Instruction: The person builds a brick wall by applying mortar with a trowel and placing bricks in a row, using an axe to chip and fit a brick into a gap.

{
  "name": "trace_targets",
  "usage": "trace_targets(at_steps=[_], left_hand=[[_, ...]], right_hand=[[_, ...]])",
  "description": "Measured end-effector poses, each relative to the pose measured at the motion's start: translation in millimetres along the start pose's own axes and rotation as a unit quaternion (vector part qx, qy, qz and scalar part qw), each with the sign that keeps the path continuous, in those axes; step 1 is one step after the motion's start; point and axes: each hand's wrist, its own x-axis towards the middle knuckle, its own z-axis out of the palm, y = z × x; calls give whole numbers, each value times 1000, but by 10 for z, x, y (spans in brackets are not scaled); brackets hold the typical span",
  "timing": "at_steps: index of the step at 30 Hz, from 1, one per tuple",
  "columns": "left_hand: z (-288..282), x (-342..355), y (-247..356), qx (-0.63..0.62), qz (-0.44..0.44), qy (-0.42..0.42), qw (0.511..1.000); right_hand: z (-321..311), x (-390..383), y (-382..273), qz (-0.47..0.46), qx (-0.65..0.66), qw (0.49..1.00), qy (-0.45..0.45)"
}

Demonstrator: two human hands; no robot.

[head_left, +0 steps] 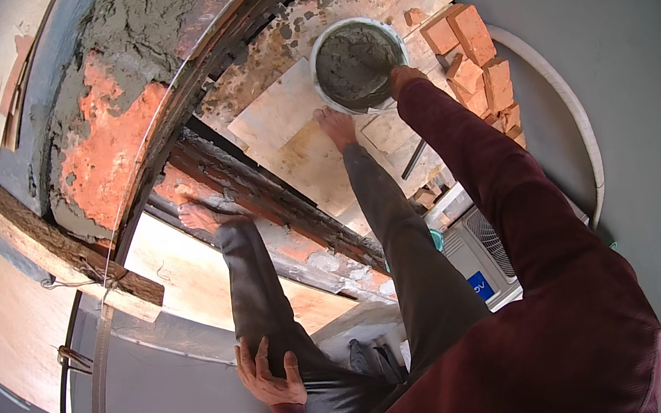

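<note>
My right hand (404, 79) reaches to the right rim of a round white bucket (316, 76) that holds wet grey mortar (354, 63). Its fingers are curled down at the mortar's edge, and whatever they grip is hidden. The bucket stands on mortar-spattered boards (279, 114) just beyond my bare right foot. My left hand (271, 378) lies on my left leg with its fingers spread, holding nothing. Wet mortar (133, 38) covers part of an orange-red surface on the curved ledge at the upper left.
Orange bricks (474, 37) are stacked right of the bucket. A thin string (150, 135) runs along the ledge's curved edge, near a wooden plank (34, 232). A pale hose (562, 90) curves along the grey wall. An air-conditioner unit (479, 255) sits below, and gaps separate the boards and beams.
</note>
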Motion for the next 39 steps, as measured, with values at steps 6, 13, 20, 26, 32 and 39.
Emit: trace_targets(at_steps=[6, 13, 20, 26, 32, 39], left_hand=[[-10, 73, 41, 25, 24, -30, 999], [-186, 157, 52, 53, 30, -56, 997], [-227, 179, 12, 30, 26, -17, 999], [-168, 226, -191, -23, 4, 11, 1000], [-377, 165, -150, -62, -58, 34, 996], [-223, 212, -184, -151, -85, 87, 981]], right_hand=[[714, 218, -319, -83, 141, 986, -10], [1057, -83, 198, -39, 465, 879, -96], [596, -717, 503, -103, 525, 824, -184], [-1191, -2523, 303, -176, 337, 915, -139], [-2849, -3862, -869, -469, 125, 874, 30], [-2994, -3618, -2561, -564, -180, 771, 233]])
